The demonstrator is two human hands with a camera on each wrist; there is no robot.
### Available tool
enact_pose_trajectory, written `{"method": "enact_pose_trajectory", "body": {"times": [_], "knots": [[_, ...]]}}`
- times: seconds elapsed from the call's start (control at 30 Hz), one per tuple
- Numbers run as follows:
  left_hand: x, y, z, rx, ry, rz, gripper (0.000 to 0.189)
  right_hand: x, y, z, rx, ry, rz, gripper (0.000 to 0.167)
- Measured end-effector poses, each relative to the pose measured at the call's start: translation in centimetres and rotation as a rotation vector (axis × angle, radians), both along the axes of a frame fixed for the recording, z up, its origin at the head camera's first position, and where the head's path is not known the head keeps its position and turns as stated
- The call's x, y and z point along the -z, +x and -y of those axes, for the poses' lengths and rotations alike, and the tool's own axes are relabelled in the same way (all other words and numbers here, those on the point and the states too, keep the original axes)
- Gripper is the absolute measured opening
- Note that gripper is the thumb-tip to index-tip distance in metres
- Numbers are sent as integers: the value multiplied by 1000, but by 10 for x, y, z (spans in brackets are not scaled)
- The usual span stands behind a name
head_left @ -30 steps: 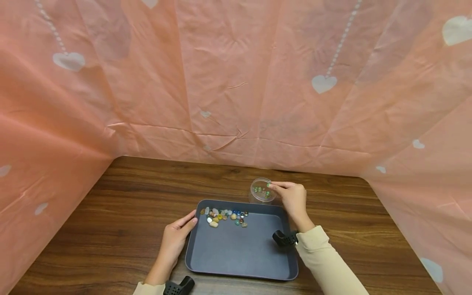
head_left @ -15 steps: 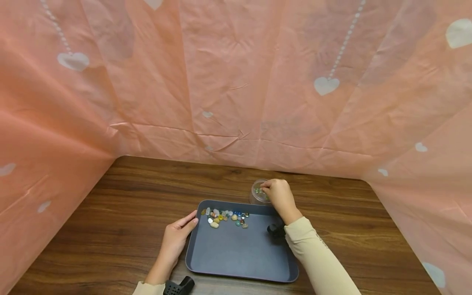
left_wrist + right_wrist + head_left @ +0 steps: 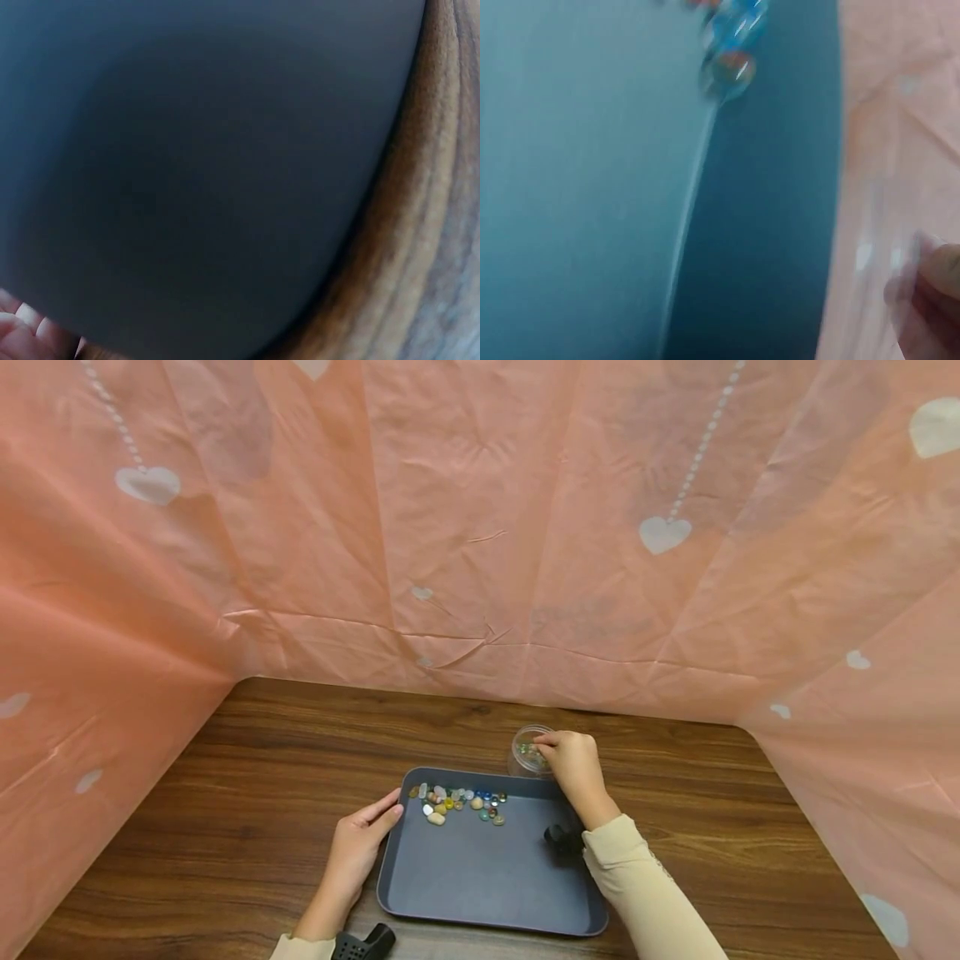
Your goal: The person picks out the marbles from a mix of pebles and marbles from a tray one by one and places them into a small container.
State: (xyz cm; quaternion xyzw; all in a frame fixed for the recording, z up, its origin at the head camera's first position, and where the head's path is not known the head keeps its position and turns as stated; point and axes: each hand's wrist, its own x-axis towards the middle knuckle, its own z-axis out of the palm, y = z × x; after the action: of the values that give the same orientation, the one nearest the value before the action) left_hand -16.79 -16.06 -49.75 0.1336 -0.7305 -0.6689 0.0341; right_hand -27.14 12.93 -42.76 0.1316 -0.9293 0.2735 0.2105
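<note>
Grips gray tray (image 3: 487, 877) by L edge w/ L hand (image 3: 356, 843). Has mixed stones (image 3: 450, 804) along tray's far side, L to ctr. Past tray, has green beads (image 3: 523, 749) in clear jar (image 3: 519, 767). Keeps R hand (image 3: 576, 764) at jar mouth, fingertips tog.; can't tell if pinching any.

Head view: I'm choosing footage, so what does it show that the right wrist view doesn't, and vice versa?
Only head: the left hand gripping the tray's left edge, and the wooden table.
Only right wrist: no extra object, just a blurred close-up of the tray's far wall.
Both: tray, coloured stones, clear tub, pink cloth and right hand.
</note>
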Motion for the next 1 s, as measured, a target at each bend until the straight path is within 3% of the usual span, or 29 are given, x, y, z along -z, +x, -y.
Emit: {"method": "enact_pose_trajectory", "body": {"times": [0.13, 0.27, 0.43, 0.63, 1.0], "knots": [[0, 1, 1, -2, 2, 3, 36, -2, 14, 0, 73, -220, 32, 13], [-2, 0, 2, -1, 11, 10, 36, -1, 27, 3, 138, -434, 141, 17], [-3, 1, 1, -7, 3, -5, 35, 2, 40, 9, 103, -580, 282, 18], [-3, 1, 1, -8, -5, -14, 36, 13, 45, 18, 58, -532, 400, 17], [-1, 0, 3, 0, 6, 18, 36, 28, 51, 27, 14, -322, 434, 8]]}}
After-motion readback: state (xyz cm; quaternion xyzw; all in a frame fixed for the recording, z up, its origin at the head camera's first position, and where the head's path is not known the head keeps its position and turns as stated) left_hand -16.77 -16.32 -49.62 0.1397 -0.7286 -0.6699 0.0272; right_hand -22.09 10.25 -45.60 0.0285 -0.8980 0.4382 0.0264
